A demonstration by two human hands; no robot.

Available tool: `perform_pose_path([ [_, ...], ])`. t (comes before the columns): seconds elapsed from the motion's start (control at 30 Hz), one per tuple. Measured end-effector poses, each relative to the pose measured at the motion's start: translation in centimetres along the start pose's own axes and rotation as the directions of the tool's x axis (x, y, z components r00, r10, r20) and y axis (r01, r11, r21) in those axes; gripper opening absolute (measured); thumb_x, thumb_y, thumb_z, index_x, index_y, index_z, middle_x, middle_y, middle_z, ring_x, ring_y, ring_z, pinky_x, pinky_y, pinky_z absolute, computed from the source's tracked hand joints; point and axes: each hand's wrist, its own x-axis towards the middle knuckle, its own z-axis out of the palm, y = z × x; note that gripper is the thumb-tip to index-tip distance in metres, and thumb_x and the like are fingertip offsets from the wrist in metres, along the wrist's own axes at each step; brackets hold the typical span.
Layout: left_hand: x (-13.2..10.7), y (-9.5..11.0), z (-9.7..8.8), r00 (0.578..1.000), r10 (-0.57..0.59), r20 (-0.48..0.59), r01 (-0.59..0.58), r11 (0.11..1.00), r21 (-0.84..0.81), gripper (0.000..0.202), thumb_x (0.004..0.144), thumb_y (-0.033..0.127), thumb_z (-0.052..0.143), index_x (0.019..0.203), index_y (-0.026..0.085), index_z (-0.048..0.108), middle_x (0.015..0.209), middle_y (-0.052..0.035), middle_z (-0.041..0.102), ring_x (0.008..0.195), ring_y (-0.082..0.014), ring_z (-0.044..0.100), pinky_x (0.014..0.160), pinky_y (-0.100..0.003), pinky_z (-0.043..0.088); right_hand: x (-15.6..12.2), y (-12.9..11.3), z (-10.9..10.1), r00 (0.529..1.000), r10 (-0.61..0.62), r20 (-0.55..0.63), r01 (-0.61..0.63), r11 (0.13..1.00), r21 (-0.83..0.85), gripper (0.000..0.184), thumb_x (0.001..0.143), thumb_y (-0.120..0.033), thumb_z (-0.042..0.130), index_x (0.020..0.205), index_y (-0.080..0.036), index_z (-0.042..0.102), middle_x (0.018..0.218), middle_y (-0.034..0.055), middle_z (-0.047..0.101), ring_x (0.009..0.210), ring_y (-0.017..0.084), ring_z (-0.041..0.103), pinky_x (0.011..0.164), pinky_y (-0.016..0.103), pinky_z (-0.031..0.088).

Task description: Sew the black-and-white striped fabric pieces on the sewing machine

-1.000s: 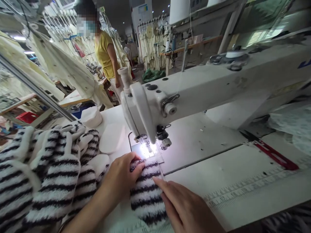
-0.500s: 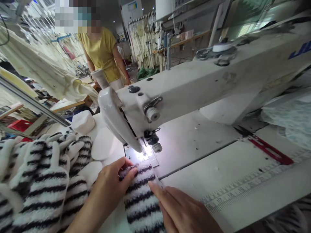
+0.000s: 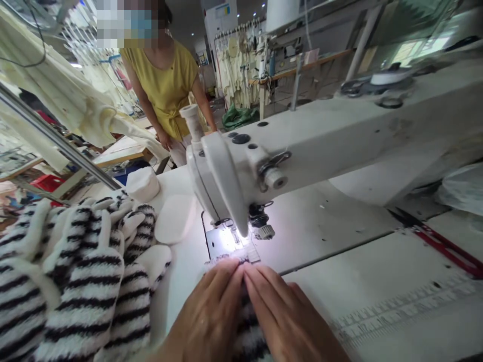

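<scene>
My left hand [image 3: 213, 317] and my right hand [image 3: 283, 314] lie side by side, fingers stretched flat, on a black-and-white striped fuzzy fabric piece [image 3: 247, 337]. Their fingertips meet just in front of the lit presser foot [image 3: 232, 236] of the white sewing machine [image 3: 302, 146]. The hands cover most of the piece; only its far edge [image 3: 226, 260] and a strip between the hands show.
A heap of striped fuzzy pieces [image 3: 71, 276] lies at the left, with white oval pads [image 3: 173, 218] beside it. A person in a yellow top [image 3: 166, 90] stands beyond the table. A red-handled tool [image 3: 449, 246] lies at the right on the white table [image 3: 377, 281].
Both hands have slid forward and together over the striped piece, now covering it up to the presser foot. The person in yellow has come closer.
</scene>
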Motion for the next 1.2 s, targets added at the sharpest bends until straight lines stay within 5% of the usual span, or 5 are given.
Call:
perform_pose_path([
  [0.13,0.0,-0.5,0.9,0.993,-0.105,0.06,0.106,0.994,-0.018,0.042,0.086,0.002,0.039,0.127,0.005,0.048,0.126,-0.0213,0.058,0.12,-0.0286,0.055,0.101,-0.043,0.05,0.8,-0.3,1.5,1.0,-0.006,-0.017,0.006,0.999,-0.036,0.05,0.087,-0.004,0.022,0.12,-0.01,0.059,0.125,0.0067,0.061,0.114,0.02,0.056,0.086,0.032,0.052],
  [0.47,-0.3,-1.8,2.1,0.972,-0.232,-0.037,0.228,0.969,-0.098,0.046,0.088,0.005,0.04,0.132,0.016,0.046,0.129,-0.0157,0.056,0.121,-0.0255,0.054,0.103,-0.044,0.047,2.8,-0.3,2.5,0.969,0.053,-0.241,-0.068,0.996,-0.055,0.047,0.085,0.002,0.024,0.107,-0.011,0.064,0.112,0.0061,0.067,0.101,0.019,0.062,0.079,0.034,0.049],
  [0.77,0.3,-1.9,1.4,0.99,-0.136,-0.047,0.136,0.991,-0.016,0.04,0.088,0.003,0.039,0.127,0.01,0.047,0.124,-0.0192,0.058,0.118,-0.0266,0.056,0.098,-0.044,0.05,2.7,1.3,2.4,0.999,0.027,-0.044,-0.021,0.993,0.117,0.049,0.082,0.001,0.028,0.116,-0.013,0.06,0.122,0.0097,0.061,0.112,0.022,0.056,0.085,0.037,0.053],
  [1.0,-1.1,-0.9,-2.9,0.935,-0.347,0.078,0.356,0.914,-0.194,0.014,0.088,0.011,0.051,0.092,0.02,0.061,0.088,-0.0023,0.064,0.07,-0.0136,0.063,0.062,-0.025,0.052,3.8,4.9,-0.2,0.975,-0.165,0.148,0.081,0.886,0.456,0.046,0.079,0.009,0.034,0.103,-0.018,0.061,0.107,0.006,0.058,0.102,0.017,0.053,0.081,0.032,0.05],
  [1.2,-2.1,-1.2,-1.5,0.903,-0.386,0.189,0.419,0.888,-0.19,0.011,0.085,0.009,0.055,0.085,0.018,0.059,0.086,-0.0011,0.059,0.065,-0.0117,0.055,0.06,-0.024,0.046,4.1,4.3,0.8,0.976,-0.183,0.12,0.109,0.88,0.462,0.032,0.08,0.01,0.036,0.077,-0.013,0.057,0.079,0.0029,0.051,0.077,0.015,0.046,0.06,0.027,0.04],
])
